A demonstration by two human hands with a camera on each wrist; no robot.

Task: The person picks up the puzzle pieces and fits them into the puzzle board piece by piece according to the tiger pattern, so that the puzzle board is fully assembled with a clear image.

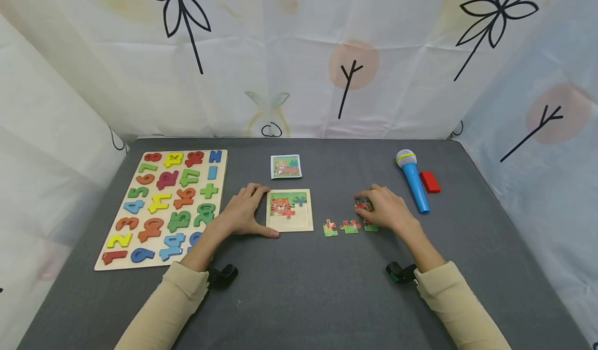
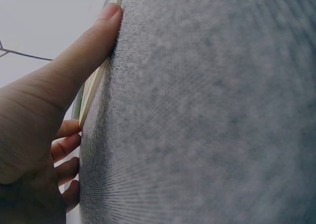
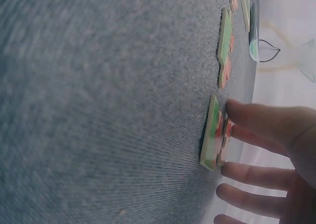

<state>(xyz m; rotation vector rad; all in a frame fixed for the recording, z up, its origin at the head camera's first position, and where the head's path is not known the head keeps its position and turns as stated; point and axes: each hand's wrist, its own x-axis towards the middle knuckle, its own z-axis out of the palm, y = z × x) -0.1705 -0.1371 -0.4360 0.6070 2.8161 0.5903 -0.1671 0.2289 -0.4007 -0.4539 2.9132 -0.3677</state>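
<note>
A small wooden puzzle board (image 1: 306, 211) with a partly built tiger picture lies at the middle of the grey table. My left hand (image 1: 245, 211) rests against its left side, the thumb (image 2: 94, 41) lying straight along the board's edge (image 2: 96, 85). My right hand (image 1: 380, 207) arches over a red and green puzzle piece (image 1: 363, 204), and thumb and forefinger (image 3: 256, 117) pinch this piece (image 3: 213, 135) at table level. Three loose pieces (image 1: 350, 227) lie in a row between the board and the right hand; one of them (image 3: 224, 56) shows in the right wrist view.
A large wooden number puzzle (image 1: 163, 204) fills the left of the table. A small picture card (image 1: 286, 166) lies behind the tiger board. A blue toy microphone (image 1: 413, 181) and a red block (image 1: 430, 182) sit at the right. Patterned curtains close in three sides.
</note>
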